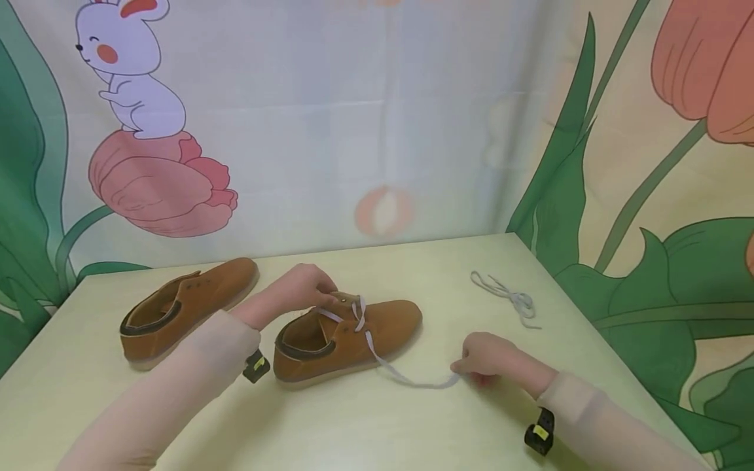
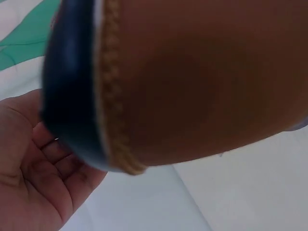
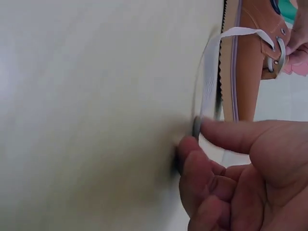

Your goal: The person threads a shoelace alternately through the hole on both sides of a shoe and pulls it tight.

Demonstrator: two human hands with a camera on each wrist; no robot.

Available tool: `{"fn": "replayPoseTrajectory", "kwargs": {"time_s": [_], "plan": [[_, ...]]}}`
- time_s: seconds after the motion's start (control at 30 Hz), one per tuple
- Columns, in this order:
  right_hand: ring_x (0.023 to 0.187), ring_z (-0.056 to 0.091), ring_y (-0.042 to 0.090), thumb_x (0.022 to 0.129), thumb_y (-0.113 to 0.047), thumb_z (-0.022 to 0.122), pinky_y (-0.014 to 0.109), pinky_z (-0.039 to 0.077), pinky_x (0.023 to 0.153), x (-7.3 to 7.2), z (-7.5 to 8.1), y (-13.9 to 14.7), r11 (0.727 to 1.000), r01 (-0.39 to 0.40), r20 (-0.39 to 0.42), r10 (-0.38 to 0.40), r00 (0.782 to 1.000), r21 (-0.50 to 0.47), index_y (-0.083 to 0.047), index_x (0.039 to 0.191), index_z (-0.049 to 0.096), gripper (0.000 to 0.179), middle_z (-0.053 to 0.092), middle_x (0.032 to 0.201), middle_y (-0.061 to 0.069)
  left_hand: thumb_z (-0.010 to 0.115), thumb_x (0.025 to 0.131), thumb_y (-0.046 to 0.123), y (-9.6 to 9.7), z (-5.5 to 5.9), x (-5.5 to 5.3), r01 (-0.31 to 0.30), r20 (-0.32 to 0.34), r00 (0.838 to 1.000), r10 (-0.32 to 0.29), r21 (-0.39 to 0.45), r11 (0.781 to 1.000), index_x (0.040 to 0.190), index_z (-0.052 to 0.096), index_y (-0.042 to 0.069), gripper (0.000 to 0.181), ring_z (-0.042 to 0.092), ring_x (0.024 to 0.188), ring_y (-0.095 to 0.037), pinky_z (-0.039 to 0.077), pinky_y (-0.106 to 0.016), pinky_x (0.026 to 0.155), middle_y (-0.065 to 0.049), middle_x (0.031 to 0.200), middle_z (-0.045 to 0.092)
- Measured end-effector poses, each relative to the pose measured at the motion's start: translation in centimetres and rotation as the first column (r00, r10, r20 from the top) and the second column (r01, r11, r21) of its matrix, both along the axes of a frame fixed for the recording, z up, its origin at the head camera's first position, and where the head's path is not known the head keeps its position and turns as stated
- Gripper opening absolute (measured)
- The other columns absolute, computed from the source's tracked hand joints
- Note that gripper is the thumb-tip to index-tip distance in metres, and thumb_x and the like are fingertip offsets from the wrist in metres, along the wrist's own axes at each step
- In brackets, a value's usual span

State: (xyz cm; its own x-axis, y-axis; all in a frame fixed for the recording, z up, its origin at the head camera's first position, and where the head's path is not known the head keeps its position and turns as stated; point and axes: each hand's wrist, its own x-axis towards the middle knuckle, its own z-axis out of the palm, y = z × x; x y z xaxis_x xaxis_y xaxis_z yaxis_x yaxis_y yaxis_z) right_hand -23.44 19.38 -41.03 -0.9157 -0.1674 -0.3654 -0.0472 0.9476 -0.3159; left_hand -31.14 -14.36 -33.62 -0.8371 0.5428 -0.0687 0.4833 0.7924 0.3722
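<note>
A brown shoe sits on the table with its toe to the right, a pale lace threaded through some of its eyelets. My left hand reaches over the far side and pinches the eyelet flap near the lace. In the left wrist view the shoe's heel and dark collar hide part of that hand. My right hand, low over the table, pinches the lace between thumb and forefinger. From there the lace runs slackly back to the near eyelets, as the right wrist view also shows.
A second brown shoe, with no lace in its eyelets, stands at the left. Another pale lace lies loosely bunched at the back right of the table. Printed cloth hangs behind and beside the table.
</note>
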Motion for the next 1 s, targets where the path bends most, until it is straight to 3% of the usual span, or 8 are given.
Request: {"fn": "replayPoseTrajectory", "kwargs": {"time_s": [0.23, 0.33, 0.4, 0.5, 0.67, 0.73, 0.83, 1.0], "plan": [[0.056, 0.052, 0.012, 0.093, -0.007, 0.066, 0.023, 0.042, 0.055, -1.3, 0.7, 0.1, 0.997, -0.012, -0.054, 0.008, 0.999, -0.078, -0.006, 0.073, 0.066, 0.02, 0.062, 0.063, 0.002, 0.071, 0.094, 0.013, -0.5, -1.3, -0.9, -0.017, 0.064, 0.998, 0.015, 0.026, 1.0, 0.077, 0.073, 0.005, 0.018, 0.048, 0.065, -0.01, 0.042, -0.023, 0.063, 0.005, 0.065, 0.06], [0.057, 0.049, 0.012, 0.094, -0.007, 0.064, 0.023, 0.039, 0.053, -2.1, 1.3, 0.1, 0.98, 0.01, -0.041, -0.018, 0.999, -0.197, -0.005, 0.08, 0.065, 0.014, 0.062, 0.07, 0.003, 0.07, 0.094, 0.014, -0.6, -1.6, -0.8, 0.0, 0.062, 0.998, -0.003, 0.045, 0.999, 0.073, 0.069, 0.007, 0.022, 0.043, 0.06, -0.008, 0.037, -0.021, 0.059, 0.007, 0.06, 0.049], [0.059, 0.05, 0.011, 0.097, -0.009, 0.061, 0.022, 0.039, 0.053, -3.0, 2.2, 0.0, 0.944, 0.03, -0.002, -0.032, 0.999, -0.329, -0.004, 0.088, 0.064, 0.011, 0.067, 0.081, 0.007, 0.07, 0.094, 0.015, -0.7, -1.6, -0.8, 0.015, 0.043, 0.999, -0.018, 0.052, 0.999, 0.078, 0.073, 0.006, 0.019, 0.046, 0.063, -0.009, 0.04, -0.022, 0.061, 0.006, 0.063, 0.057], [0.062, 0.056, 0.009, 0.103, -0.011, 0.055, 0.02, 0.046, 0.055, -4.7, 4.4, -0.3, 0.82, 0.07, 0.089, -0.023, 0.996, -0.567, -0.002, 0.101, 0.06, 0.01, 0.073, 0.099, 0.011, 0.07, 0.094, 0.016, -0.8, -1.3, -0.9, 0.033, 0.008, 0.999, -0.034, 0.05, 0.998, 0.09, 0.079, 0.006, 0.014, 0.053, 0.069, -0.01, 0.045, -0.023, 0.065, 0.001, 0.076, 0.072], [0.074, 0.067, 0.006, 0.108, -0.009, 0.046, 0.017, 0.059, 0.073, -6.9, 9.0, -1.5, 0.52, 0.157, 0.191, 0.012, 0.982, -0.839, -0.001, 0.114, 0.05, 0.01, 0.071, 0.097, 0.002, 0.07, 0.094, 0.013, -0.5, -0.8, -1.0, 0.038, -0.006, 0.999, -0.038, 0.042, 0.998, 0.097, 0.08, 0.006, 0.013, 0.06, 0.074, -0.011, 0.049, -0.025, 0.069, -0.005, 0.09, 0.078], [0.074, 0.068, 0.005, 0.109, -0.007, 0.044, 0.017, 0.059, 0.075, -7.9, 10.6, -2.3, 0.46, 0.166, 0.188, 0.001, 0.982, -0.872, -0.001, 0.117, 0.05, 0.012, 0.068, 0.089, -0.003, 0.069, 0.094, 0.013, -0.3, -0.7, -0.9, 0.039, -0.011, 0.999, -0.038, 0.034, 0.999, 0.098, 0.08, 0.006, 0.014, 0.062, 0.077, -0.012, 0.052, -0.027, 0.072, -0.006, 0.093, 0.079], [0.073, 0.069, 0.004, 0.108, -0.007, 0.047, 0.018, 0.059, 0.075, -9.4, 12.6, -3.4, 0.444, 0.14, 0.149, -0.016, 0.989, -0.885, 0.003, 0.123, 0.052, 0.019, 0.069, 0.083, -0.006, 0.069, 0.094, 0.013, -0.1, -0.6, -0.9, 0.03, -0.015, 0.999, -0.03, 0.026, 0.999, 0.099, 0.081, 0.006, 0.014, 0.065, 0.08, -0.013, 0.054, -0.03, 0.076, -0.007, 0.096, 0.08], [0.076, 0.068, 0.005, 0.105, -0.009, 0.055, 0.022, 0.06, 0.082, -11.5, 14.2, -5.4, 0.516, 0.074, 0.068, -0.03, 0.997, -0.853, 0.008, 0.127, 0.056, 0.027, 0.069, 0.083, -0.004, 0.069, 0.094, 0.012, 0.1, -0.8, -0.8, 0.013, -0.012, 1.0, -0.013, 0.026, 1.0, 0.098, 0.081, 0.006, 0.014, 0.066, 0.081, -0.013, 0.055, -0.031, 0.079, -0.006, 0.095, 0.08]]}}
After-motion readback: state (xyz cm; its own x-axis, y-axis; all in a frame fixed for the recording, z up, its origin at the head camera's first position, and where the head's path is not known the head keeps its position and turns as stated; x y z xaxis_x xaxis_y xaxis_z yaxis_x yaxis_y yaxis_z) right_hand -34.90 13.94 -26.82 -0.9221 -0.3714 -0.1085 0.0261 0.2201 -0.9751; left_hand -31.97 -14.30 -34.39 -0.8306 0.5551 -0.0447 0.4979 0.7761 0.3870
